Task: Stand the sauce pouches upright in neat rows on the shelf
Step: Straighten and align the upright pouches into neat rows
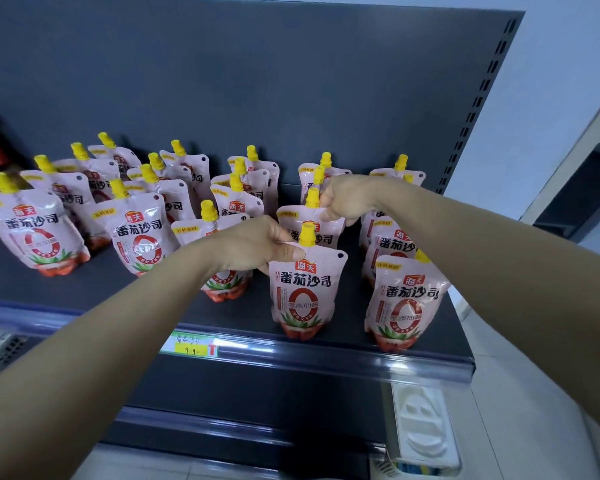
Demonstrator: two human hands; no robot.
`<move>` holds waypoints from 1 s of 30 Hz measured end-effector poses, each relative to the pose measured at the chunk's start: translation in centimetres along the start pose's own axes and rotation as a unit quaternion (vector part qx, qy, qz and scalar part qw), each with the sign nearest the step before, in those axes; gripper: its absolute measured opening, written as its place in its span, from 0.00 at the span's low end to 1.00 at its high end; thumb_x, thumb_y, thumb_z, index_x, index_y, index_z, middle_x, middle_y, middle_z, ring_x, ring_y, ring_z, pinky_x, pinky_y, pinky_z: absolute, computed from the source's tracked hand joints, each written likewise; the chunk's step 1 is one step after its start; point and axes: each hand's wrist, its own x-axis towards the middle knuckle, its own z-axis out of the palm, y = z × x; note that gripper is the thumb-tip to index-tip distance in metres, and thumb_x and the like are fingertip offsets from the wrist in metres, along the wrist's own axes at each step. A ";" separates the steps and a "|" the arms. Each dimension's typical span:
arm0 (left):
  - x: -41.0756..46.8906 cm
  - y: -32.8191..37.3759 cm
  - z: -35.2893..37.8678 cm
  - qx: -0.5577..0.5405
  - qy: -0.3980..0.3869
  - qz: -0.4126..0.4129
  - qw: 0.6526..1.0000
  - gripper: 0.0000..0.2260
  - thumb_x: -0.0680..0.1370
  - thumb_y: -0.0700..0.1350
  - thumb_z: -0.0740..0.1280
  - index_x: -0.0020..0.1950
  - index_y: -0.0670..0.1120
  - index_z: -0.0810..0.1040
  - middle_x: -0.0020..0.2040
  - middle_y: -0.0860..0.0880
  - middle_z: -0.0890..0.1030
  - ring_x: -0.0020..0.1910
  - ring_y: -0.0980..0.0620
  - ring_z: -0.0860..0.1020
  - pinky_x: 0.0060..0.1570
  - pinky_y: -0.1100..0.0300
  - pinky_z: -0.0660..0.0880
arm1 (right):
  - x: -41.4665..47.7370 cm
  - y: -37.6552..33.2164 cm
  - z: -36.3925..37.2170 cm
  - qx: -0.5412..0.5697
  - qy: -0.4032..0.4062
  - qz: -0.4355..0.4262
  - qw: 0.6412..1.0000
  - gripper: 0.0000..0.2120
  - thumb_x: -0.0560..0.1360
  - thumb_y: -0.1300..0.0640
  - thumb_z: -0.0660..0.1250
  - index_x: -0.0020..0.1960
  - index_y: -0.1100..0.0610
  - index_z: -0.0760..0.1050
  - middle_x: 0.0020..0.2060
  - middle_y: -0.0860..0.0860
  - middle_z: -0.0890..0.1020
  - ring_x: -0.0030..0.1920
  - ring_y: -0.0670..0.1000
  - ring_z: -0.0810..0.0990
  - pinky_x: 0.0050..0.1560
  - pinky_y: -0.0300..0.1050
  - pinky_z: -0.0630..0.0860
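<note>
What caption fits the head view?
Left hand grips front tomato sauce pouch; right hand holds pouch behind it.

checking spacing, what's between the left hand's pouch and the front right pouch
Head view: only bare dark shelf between the tomato sauce pouch the left hand pinches and the front right pouch.

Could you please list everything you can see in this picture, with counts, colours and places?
sauce pouches: about twenty, some hidden by an arm; pink with yellow caps; standing in five rows on the shelf
shelf: one, dark grey, across the middle
back panel: one, dark grey, behind the rows
price tag: one, green and yellow, on the shelf's front edge
white plastic piece: one, white, lower right, below the shelf
left hand: one, pinches the top of the front pouch in the fourth row from the left
right hand: one, pinches the top of the pouch behind it
</note>
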 end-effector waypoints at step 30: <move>-0.9 2.9 -4.0 0.057 0.111 0.092 0.988 0.09 0.75 0.39 0.68 0.54 0.41 0.80 0.46 0.48 0.82 0.46 0.54 0.80 0.50 0.63 0.76 | -0.7 1.5 -4.1 0.111 0.164 -0.015 0.980 0.14 0.77 0.66 0.60 0.59 0.64 0.79 0.50 0.54 0.83 0.50 0.52 0.81 0.58 0.45 0.76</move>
